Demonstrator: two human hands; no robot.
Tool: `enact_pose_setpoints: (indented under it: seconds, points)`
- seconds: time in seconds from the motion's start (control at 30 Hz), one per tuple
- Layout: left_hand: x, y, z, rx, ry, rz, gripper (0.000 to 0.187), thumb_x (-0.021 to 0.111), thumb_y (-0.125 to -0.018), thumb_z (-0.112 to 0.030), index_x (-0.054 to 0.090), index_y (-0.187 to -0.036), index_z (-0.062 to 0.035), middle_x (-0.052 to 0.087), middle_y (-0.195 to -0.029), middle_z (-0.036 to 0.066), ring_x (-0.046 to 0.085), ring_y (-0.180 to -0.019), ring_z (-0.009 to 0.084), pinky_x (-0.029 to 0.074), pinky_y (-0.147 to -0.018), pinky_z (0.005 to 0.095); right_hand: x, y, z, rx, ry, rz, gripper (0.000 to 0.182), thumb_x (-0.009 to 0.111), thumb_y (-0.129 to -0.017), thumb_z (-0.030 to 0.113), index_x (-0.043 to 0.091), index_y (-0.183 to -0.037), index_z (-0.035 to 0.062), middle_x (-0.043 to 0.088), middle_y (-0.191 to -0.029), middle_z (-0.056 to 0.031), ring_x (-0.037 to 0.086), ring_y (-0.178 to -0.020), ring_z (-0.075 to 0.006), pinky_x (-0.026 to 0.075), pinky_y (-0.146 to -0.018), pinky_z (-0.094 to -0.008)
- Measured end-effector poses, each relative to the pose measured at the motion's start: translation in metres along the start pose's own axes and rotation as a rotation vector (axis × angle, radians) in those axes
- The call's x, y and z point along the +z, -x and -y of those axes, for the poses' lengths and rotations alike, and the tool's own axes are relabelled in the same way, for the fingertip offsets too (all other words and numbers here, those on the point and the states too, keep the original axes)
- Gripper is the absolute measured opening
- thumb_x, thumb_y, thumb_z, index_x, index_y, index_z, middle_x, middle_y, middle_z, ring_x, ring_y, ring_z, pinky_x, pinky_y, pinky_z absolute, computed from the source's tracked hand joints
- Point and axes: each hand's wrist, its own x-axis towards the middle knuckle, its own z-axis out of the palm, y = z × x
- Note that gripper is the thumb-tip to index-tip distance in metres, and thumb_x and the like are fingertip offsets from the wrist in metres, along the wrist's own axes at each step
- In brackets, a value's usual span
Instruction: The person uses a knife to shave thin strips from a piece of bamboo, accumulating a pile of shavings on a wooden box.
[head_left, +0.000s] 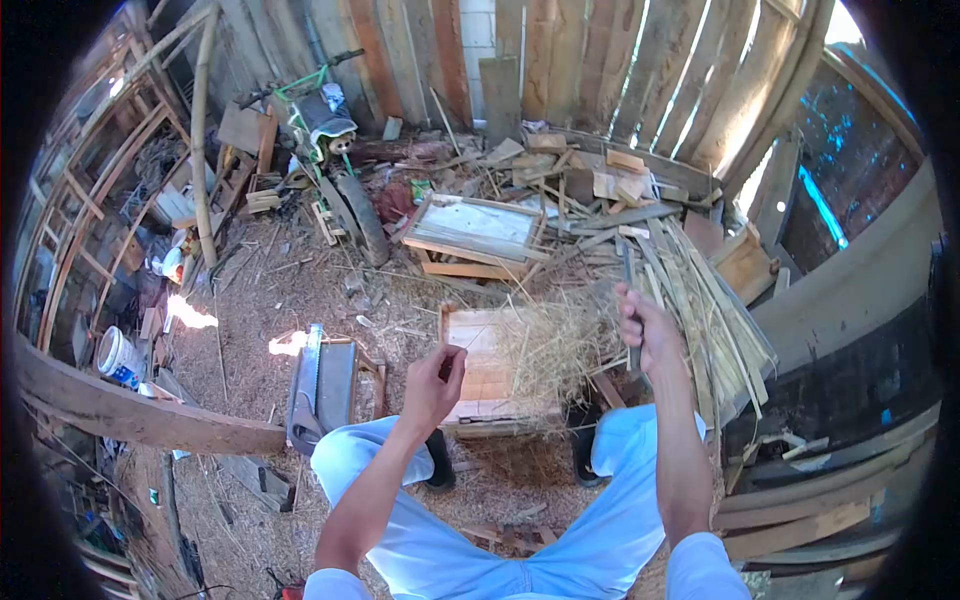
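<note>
My left hand (437, 380) is closed in a pinch above the left part of a low wooden board (475, 375); what it pinches is too small to make out, perhaps a thin strand. My right hand (650, 330) is wrapped round a dark, narrow tool (628, 262) that points upward, its lower end showing below the fist. Between the hands, a loose heap of straw (560, 345) covers the right part of the board. The board lies in front of my knees.
A saw (313, 380) rests by a small bench (342, 385) at the left. Beyond are a wooden frame (475, 225), a green bicycle (345, 190) and scrap wood (560, 175). Long wooden strips (700, 300) lie at the right; a white bucket (120, 355) stands far left.
</note>
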Motion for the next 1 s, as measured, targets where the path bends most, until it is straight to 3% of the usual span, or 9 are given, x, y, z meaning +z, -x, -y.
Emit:
enact_pose_setpoints:
  seconds: [0.03,0.1,0.23,0.3,0.4,0.47,0.73,0.83,1.0]
  points:
    - [0.002,-0.005,0.001,0.001,-0.006,-0.024,0.008,0.059,-0.087,-0.01,0.059,-0.088,-0.0028,0.056,-0.062,0.008,0.056,-0.052,0.0175,0.043,-0.048,0.0285,0.01,0.003,-0.005,-0.001,0.009,0.023,0.025,0.05,-0.092,0.019,0.053,-0.111,0.0034,0.046,-0.07,0.0048,0.034,-0.046,-0.0008,0.026,-0.037,-0.0145]
    - [0.013,-0.012,0.002,-0.404,0.534,0.037,0.012,0.057,-0.089,-0.014,0.06,-0.089,-0.002,0.057,-0.066,0.004,0.056,-0.057,0.0129,0.043,-0.05,0.0264,0.033,0.014,-0.027,0.094,0.278,0.022,0.023,0.052,-0.092,0.019,0.054,-0.109,0.003,0.046,-0.067,0.004,0.034,-0.044,-0.0013,0.025,-0.035,-0.016]
    - [0.032,-0.022,0.005,-0.614,1.054,-0.034,0.017,0.056,-0.091,-0.015,0.057,-0.096,0.0008,0.056,-0.083,0.005,0.058,-0.068,0.013,0.054,-0.065,0.0288,0.063,0.013,-0.074,0.036,0.67,0.088,0.024,0.058,-0.09,0.024,0.06,-0.102,0.0035,0.048,-0.064,0.0044,0.032,-0.041,-0.0012,0.024,-0.035,-0.0182]
    - [0.036,-0.029,0.008,-0.607,1.097,-0.052,0.018,0.057,-0.09,-0.015,0.055,-0.098,0.0009,0.056,-0.086,0.006,0.059,-0.07,0.0139,0.055,-0.069,0.0306,0.074,0.015,-0.086,-0.002,0.801,0.16,0.025,0.059,-0.089,0.025,0.061,-0.101,0.0036,0.048,-0.063,0.0046,0.032,-0.041,-0.001,0.024,-0.036,-0.0187]
    - [0.04,-0.034,0.015,-0.59,1.131,-0.087,0.018,0.058,-0.09,-0.016,0.054,-0.099,-0.0007,0.056,-0.087,0.006,0.06,-0.074,0.0147,0.055,-0.076,0.0342,0.096,0.033,-0.084,0.115,0.676,0.211,0.021,0.061,-0.088,0.023,0.066,-0.092,0.0032,0.058,-0.068,0.0032,0.037,-0.045,-0.003,0.029,-0.041,-0.0225]
    - [0.041,-0.035,0.018,-0.578,1.125,-0.127,0.016,0.058,-0.09,-0.016,0.054,-0.097,-0.0014,0.056,-0.087,0.006,0.061,-0.078,0.0161,0.055,-0.081,0.0365,0.092,0.033,-0.087,0.066,0.719,0.251,0.021,0.061,-0.087,0.023,0.066,-0.093,0.0033,0.058,-0.067,0.0032,0.037,-0.046,-0.0029,0.029,-0.041,-0.0224]
    - [0.031,-0.035,0.019,-0.582,1.191,-0.163,0.013,0.055,-0.091,-0.009,0.05,-0.099,-0.001,0.057,-0.091,0.008,0.064,-0.082,0.0177,0.058,-0.075,0.0304,0.076,0.035,-0.098,-0.021,0.82,0.363,0.022,0.061,-0.087,0.02,0.061,-0.1,0.002,0.061,-0.07,0.0005,0.039,-0.046,-0.0029,0.031,-0.04,-0.0212]
    - [0.03,-0.034,0.016,-0.558,1.207,-0.157,0.013,0.056,-0.09,-0.008,0.05,-0.099,-0.0014,0.057,-0.09,0.008,0.064,-0.082,0.019,0.058,-0.077,0.0331,0.081,0.043,-0.084,0.185,0.535,0.386,0.025,0.062,-0.087,0.019,0.059,-0.103,0.0011,0.062,-0.076,-0.0018,0.038,-0.045,-0.0026,0.029,-0.039,-0.019]
    - [0.024,-0.035,0.014,-0.534,1.256,-0.152,0.015,0.059,-0.087,-0.005,0.05,-0.099,-0.0022,0.057,-0.089,0.009,0.063,-0.084,0.0203,0.058,-0.078,0.0357,0.074,0.055,-0.082,0.088,0.552,0.227,0.022,0.063,-0.086,0.017,0.059,-0.1,0.0003,0.062,-0.078,-0.0044,0.037,-0.045,-0.0018,0.028,-0.038,-0.0172]
